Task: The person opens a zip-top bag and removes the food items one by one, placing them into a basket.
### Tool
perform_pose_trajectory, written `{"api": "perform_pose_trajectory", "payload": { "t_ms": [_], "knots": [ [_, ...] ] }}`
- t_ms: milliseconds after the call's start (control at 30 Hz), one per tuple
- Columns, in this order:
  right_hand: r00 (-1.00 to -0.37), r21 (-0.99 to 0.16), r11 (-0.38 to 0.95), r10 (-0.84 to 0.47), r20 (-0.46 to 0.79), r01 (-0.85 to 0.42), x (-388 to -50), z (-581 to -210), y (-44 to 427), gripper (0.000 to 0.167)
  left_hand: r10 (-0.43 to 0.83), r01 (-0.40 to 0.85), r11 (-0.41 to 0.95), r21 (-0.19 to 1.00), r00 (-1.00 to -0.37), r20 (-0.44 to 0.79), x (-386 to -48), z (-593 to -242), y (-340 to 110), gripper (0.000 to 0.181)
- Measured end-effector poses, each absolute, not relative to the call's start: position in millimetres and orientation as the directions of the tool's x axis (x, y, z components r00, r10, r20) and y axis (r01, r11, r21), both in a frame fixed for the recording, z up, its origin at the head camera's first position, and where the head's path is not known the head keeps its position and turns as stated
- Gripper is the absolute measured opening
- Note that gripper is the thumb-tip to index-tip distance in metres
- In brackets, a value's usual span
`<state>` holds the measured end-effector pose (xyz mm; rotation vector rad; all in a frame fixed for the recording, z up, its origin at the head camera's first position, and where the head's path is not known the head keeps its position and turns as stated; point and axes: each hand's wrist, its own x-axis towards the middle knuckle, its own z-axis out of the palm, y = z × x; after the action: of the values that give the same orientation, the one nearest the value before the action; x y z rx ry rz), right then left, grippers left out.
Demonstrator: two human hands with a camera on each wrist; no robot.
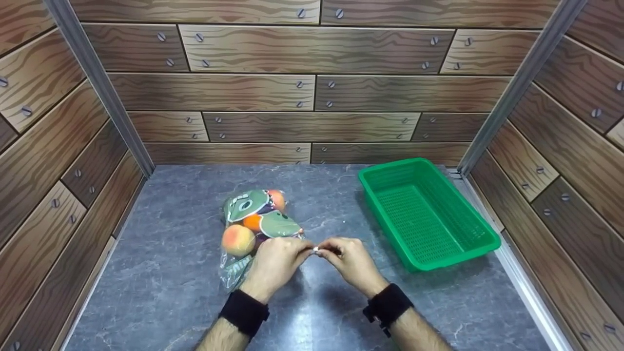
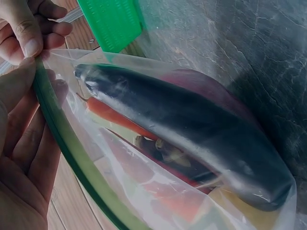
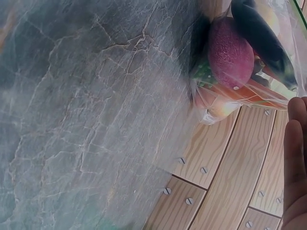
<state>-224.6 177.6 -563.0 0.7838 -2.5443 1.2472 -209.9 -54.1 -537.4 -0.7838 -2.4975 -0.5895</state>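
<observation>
Since both hands meet at one corner of the clear bag [image 1: 258, 229], the key relation is sideways: bag lies to the L of the pinch, partly under the L hand [image 1: 278, 261], so L is nearer. R hand [image 1: 353, 263] sits on the far side from the bag, twd the green basket [image 1: 456, 259] but apart from it. Grip's narrow: L thumb + fingers pinch the zip strip [image 2: 74, 165]; R thumb & fingertip pinch the same end, right beside. Whether the zip's sealed, can't tell. Bag's long axis runs approx. fore-aft on the tabletop [image 1: 161, 273]; strip trails off from the pinch along the mouth. Inside, eggplant [image 2: 177, 129] lies slantwise, stem end twd the strip, fat end away, w/ a red chilli [image 2: 120, 116] alongside; a peach [image 1: 238, 240] shows at bag's L edge.
</observation>
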Motion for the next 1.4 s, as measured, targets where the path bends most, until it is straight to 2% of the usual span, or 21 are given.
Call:
{"api": "perform_pose_trajectory", "payload": {
  "t_ms": [267, 600, 867, 1033, 1167, 1400],
  "knots": [
    [-0.843, -0.664, 0.524, -0.396, 0.365, -0.533, -224.8, -559.6, 177.5, 0.005, 0.428, 0.600, 0.772, 0.212, -0.736, 0.524, -208.8, -537.2, -52.6, 0.007],
    [-0.844, -0.638, 0.552, -0.360, 0.398, -0.537, -222.7, -560.2, 174.9, 0.004, 0.424, 0.595, 0.783, 0.182, -0.724, 0.544, -208.9, -541.9, -58.2, 0.006],
    [-0.905, -0.727, 0.539, -0.249, 0.345, -0.425, -226.9, -561.0, 187.4, 0.007, 0.390, 0.570, 0.791, 0.222, -0.750, 0.535, -208.8, -543.2, -84.0, 0.006],
    [-0.921, -0.747, 0.538, -0.224, 0.320, -0.390, -229.9, -563.4, 196.4, 0.007, 0.376, 0.566, 0.788, 0.242, -0.754, 0.538, -205.7, -545.5, -95.8, 0.006],
    [-0.917, -0.723, 0.564, -0.224, 0.331, -0.399, -231.1, -564.9, 199.3, 0.007, 0.376, 0.565, 0.794, 0.223, -0.745, 0.551, -203.5, -546.8, -96.4, 0.006],
    [-0.872, -0.627, 0.607, -0.297, 0.390, -0.487, -228.7, -563.9, 198.5, 0.009, 0.363, 0.548, 0.807, 0.220, -0.755, 0.546, -202.7, -549.6, -91.9, 0.008]
  ]
}}
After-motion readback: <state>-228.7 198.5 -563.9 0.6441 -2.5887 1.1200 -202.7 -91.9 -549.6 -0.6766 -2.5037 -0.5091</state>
